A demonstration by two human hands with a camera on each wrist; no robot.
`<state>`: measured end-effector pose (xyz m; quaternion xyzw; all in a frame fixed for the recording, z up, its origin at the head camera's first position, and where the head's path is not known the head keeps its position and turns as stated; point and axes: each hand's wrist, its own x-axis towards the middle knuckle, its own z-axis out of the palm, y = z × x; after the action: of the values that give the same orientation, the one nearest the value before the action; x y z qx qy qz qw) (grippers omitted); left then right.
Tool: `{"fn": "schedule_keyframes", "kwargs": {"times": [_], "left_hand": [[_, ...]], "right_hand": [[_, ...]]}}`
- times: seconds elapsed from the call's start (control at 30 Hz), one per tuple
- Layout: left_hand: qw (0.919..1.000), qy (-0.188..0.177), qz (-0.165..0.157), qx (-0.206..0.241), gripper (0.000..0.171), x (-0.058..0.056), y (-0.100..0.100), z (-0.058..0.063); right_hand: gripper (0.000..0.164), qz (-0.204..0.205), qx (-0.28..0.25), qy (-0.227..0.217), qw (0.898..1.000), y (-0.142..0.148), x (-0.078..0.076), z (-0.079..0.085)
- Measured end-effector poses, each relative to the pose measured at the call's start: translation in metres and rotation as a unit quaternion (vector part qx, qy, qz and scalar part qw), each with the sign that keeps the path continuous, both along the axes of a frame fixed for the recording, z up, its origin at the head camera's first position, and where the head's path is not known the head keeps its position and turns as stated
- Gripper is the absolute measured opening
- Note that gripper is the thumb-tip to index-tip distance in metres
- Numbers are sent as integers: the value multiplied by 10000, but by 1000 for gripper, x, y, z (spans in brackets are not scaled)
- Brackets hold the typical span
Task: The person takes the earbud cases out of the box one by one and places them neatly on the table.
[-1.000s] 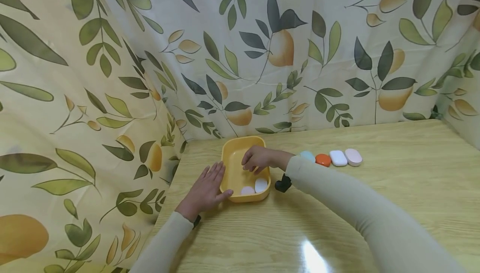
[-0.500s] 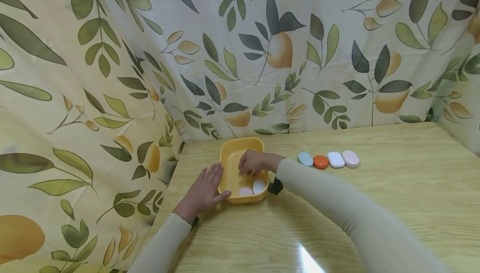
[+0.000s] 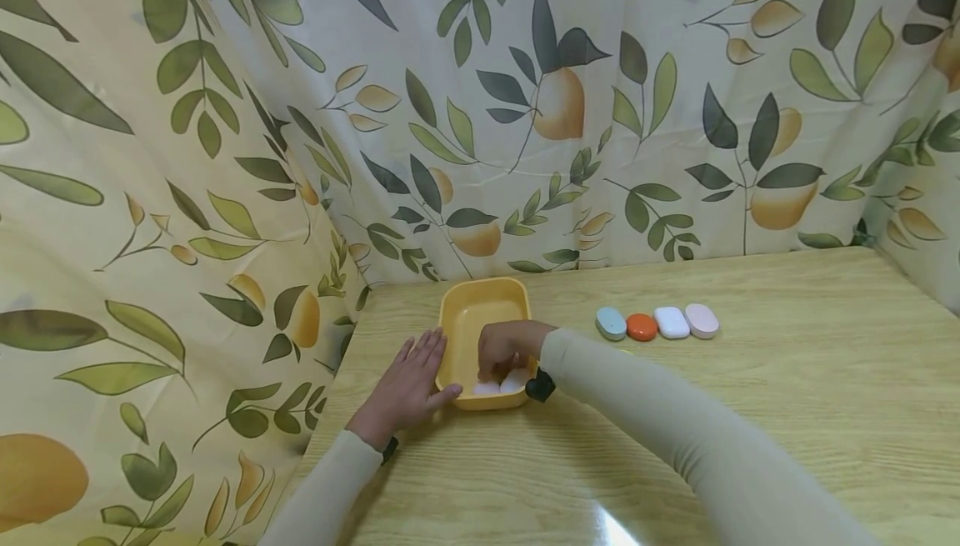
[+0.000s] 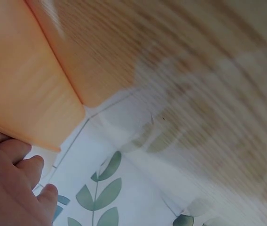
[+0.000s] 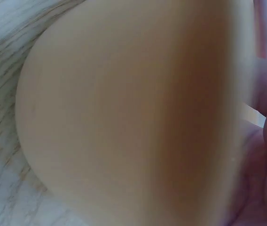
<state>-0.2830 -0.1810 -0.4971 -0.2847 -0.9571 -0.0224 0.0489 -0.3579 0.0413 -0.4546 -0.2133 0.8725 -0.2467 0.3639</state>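
The yellow tray (image 3: 480,317) stands on the table, and my left hand (image 3: 405,383) rests with straight fingers against its left side and near corner. Inside, at the near end, lie a pale pink soap bar (image 3: 486,388) and a white soap bar (image 3: 514,381), both partly covered by my right hand (image 3: 501,349). Its bent fingers point down at them; whether they pinch either bar is hidden. In the left wrist view the fingers (image 4: 30,167) lie along the tray's edge. The tray's wall (image 5: 100,113) fills much of the right wrist view.
To the right, a row holds a light blue soap bar (image 3: 611,323), an orange-red one (image 3: 641,327), a white one (image 3: 671,323) and a pink one (image 3: 702,321). A sliver of yellow shows beside the right sleeve (image 3: 652,400). Patterned curtains (image 3: 480,112) bound the table (image 3: 787,346).
My right hand has come toward the near end of the tray, down to the pink and white soap bars. The left hand stays in place.
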Motion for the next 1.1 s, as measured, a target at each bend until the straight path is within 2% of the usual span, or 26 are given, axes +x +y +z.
{"fn": "schedule_keyframes", "kwargs": {"times": [0.17, 0.33, 0.47, 0.57, 0.67, 0.83, 0.97, 1.1], "left_hand": [[10000, -52, 52, -48, 91, 0, 0, 0], [9999, -83, 100, -45, 92, -1, -1, -2], [9999, -92, 115, -13, 92, -2, -1, -3], [9998, -145, 111, 26, 92, -2, -1, -2], [9998, -174, 113, 18, 92, -1, 0, -2], [9998, -138, 129, -87, 92, -1, -1, -3], [9998, -137, 127, -46, 92, -1, -1, -4], [9999, -128, 103, 38, 91, 1, 0, -2]], "right_hand": [[23, 194, 274, -179, 9993, -1, 3, 2], [10, 243, 89, -269, 9993, 0, 8, 1], [11, 84, -302, -232, 9992, 0, 13, -1], [6, 59, -541, -252, 9982, -1, 16, -4], [6, 39, -551, -183, 9983, -1, 18, -5], [19, -74, -417, -64, 9991, 0, 20, -2], [8, 44, -453, -176, 9988, 1, 19, -2], [9, 162, -552, -352, 9977, 4, 15, -3]]}}
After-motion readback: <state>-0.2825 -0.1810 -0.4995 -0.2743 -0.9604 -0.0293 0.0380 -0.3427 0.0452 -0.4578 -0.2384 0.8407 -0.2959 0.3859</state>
